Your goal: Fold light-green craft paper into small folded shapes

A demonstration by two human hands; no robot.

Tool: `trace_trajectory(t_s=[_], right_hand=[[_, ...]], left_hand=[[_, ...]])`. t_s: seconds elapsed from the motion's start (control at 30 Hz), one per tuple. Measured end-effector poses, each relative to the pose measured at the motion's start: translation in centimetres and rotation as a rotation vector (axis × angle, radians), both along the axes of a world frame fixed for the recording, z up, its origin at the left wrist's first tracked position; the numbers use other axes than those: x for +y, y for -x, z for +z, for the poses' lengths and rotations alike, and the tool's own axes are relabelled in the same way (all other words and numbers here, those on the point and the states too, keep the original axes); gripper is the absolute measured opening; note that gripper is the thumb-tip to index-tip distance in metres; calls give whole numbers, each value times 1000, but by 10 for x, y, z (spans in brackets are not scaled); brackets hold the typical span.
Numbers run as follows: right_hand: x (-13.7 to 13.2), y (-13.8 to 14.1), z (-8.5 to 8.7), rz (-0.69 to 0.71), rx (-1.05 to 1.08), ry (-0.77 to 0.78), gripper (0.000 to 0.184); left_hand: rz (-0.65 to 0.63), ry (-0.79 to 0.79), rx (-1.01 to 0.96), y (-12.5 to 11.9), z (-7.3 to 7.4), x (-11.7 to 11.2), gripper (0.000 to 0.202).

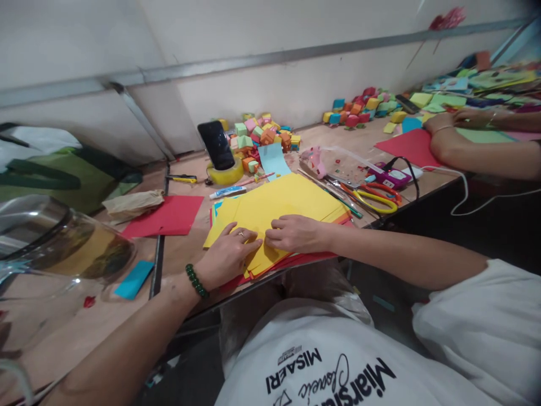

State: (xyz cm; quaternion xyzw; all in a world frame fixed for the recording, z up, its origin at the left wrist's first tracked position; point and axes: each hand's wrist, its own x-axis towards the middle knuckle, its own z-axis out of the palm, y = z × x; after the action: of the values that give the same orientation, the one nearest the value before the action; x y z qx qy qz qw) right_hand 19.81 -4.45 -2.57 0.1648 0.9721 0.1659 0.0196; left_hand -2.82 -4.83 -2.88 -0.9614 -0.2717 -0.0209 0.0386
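Sheets of yellow paper (291, 197) lie in a stack in front of me, with red and other coloured sheets showing under their edges. My left hand (230, 251), with a ring and a green bead bracelet, rests palm down on the left part of the top sheet, its fingers apart. Close beside it, my right hand (293, 233) has its fingers curled together on the yellow paper near the front edge. What lies under those fingertips is partly hidden, but they seem to pinch the paper.
Behind the stack stand a phone (216, 145), a yellow tape roll (226, 172) and folded paper cubes (268, 135). Scissors (374, 200) lie to the right. On the left are a glass teapot (84, 242) and red paper (177, 215). Another person's hands (442, 127) work at far right.
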Motion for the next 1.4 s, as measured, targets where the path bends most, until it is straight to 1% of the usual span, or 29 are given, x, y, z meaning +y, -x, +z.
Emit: trace_trajectory(t_s=[0.1, 0.2, 0.3, 0.43, 0.53, 0.63, 0.73, 0.8, 0.83, 0.87, 0.93, 1.0, 1.03, 1.1, 1.2, 1.3, 1.4], right_hand=[[1, -3, -2, 4, -1, 24, 20], [5, -14, -10, -4, 12, 54, 20], [8, -31, -18, -43, 34, 72, 20], [5, -58, -26, -136, 77, 90, 20], [0, -76, -25, -217, 112, 134, 18], [-6, -85, -13, -305, 129, 169, 17], [-12, -75, 6, -340, 185, 157, 20], [-15, -56, 13, -293, 256, 140, 23], [-16, -44, 14, -254, 281, 138, 25], [-16, -32, 13, -209, 281, 140, 26], [-12, -13, 4, -138, 226, 165, 24], [-7, -4, -9, -128, 161, 181, 20], [-5, -6, -15, -139, 147, 178, 18], [-3, -17, -24, -181, 139, 169, 15], [-7, -43, -33, -287, 158, 169, 16], [-17, -72, -37, -434, 212, 200, 17], [-24, -109, -37, -620, 338, 207, 21]], left_hand=[[-5, -4, 8, -1, 1, 0, 44], [7, 1, -6, 0, 0, 0, 47], [19, 13, -15, 1, -1, 0, 51], [27, 41, -3, 3, 0, 0, 52], [28, 69, 2, 6, 0, -1, 51], [30, 79, -21, 8, -1, -2, 50], [40, 61, -27, 9, -1, -3, 52], [43, 38, -27, 9, 0, -4, 53], [47, 28, -29, 8, 1, -5, 54], [52, 24, -29, 8, 2, -5, 55], [76, 29, -21, 8, 4, -8, 57], [106, 43, -4, 9, 6, -11, 60], [119, 46, 4, 10, 7, -12, 61], [139, 35, 12, 13, 7, -16, 61], [149, -7, 6, 18, 3, -20, 59], [144, -56, -3, 19, 0, -20, 56], [120, -74, 10, 13, 8, -16, 47]])
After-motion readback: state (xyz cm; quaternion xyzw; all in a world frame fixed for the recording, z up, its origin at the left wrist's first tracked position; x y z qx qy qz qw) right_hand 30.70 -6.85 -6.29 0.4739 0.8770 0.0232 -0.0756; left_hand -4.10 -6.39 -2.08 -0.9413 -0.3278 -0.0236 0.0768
